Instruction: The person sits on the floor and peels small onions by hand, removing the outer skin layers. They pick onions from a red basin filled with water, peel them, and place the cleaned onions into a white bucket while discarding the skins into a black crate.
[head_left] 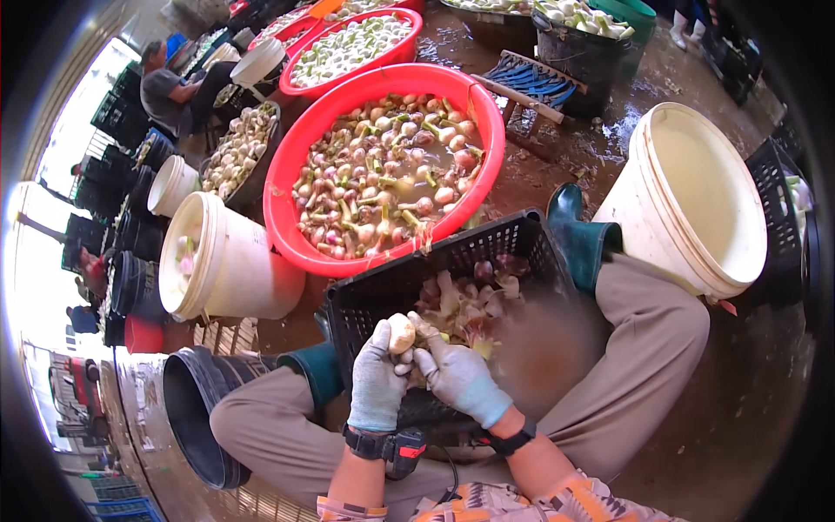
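Note:
A pale garlic bulb [401,333] is held in my left hand [379,380], its gloved fingers wrapped round the lower side. My right hand [461,376], also gloved, is closed right beside it. The right index fingertip touches the bulb's side; whatever the thumb and finger pinch is hidden. Both hands are over a black slatted crate [348,306] between my knees. Inside it lie loose papery peelings [461,300] with purple and cream tints. Beyond the crate, a large red tub [280,230] holds many garlic bulbs [370,187] in murky water.
White buckets stand left [274,283] and right [639,196] of the crate. A dark bucket [187,409] lies tilted by my left knee. Farther back are a blue-slatted stool [535,83], another red tub [409,52] of trimmed bulbs, and a seated person [170,91]. The floor is wet.

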`<state>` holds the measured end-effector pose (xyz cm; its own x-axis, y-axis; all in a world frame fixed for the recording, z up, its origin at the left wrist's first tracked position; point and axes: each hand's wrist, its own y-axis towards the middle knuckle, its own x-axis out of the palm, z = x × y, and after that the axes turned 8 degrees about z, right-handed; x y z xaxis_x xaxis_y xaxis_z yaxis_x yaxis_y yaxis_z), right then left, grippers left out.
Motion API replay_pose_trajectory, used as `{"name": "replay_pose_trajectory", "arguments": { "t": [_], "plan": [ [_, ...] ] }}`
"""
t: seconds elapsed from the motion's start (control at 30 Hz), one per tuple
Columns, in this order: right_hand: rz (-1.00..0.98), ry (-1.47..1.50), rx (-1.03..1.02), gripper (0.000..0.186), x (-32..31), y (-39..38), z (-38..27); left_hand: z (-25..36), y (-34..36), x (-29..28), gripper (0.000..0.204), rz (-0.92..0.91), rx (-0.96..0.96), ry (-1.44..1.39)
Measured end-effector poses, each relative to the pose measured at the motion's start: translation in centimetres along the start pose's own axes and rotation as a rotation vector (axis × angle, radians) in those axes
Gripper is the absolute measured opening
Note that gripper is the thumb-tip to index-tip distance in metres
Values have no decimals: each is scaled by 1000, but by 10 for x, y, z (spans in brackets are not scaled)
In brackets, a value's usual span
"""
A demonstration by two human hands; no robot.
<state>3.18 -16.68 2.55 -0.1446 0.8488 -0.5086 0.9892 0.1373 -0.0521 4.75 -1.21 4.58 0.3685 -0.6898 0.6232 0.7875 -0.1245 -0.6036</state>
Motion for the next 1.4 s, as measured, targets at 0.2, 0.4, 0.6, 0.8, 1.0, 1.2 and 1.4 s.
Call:
{"name": "replay_pose_trajectory", "arguments": {
  "t": [0.2, 0.4, 0.6, 0.8, 1.0, 1.2, 1.4],
  "plan": [
    [32, -53, -26, 46, 17, -24, -6, -12, -34, 0, 29, 205, 177, 135],
    [-222, 721, 464, 28, -15, -10, -9, -13, -27, -28, 32, 56, 91, 138],
    [-51, 116, -148, 27, 0, -18, -22, -21, -39, -71, 24, 135, 44, 82],
    [45, 386, 51, 14, 9, -18, 15, -29, -25, -21, 36, 99, 254, 495],
    [-28, 1032, 413, 21, -10, -21, -9, -17, -33, -35, 44, -22, 349, 410],
    [269, 309, 4, 16, 30, -4, 27, -69, -5, -38, 40, 333, 680, 1051],
    [387, 79, -59, 14, 20, 9, 55, -31, -11, -33, 34, 292, 201, 456]
  ]
}}
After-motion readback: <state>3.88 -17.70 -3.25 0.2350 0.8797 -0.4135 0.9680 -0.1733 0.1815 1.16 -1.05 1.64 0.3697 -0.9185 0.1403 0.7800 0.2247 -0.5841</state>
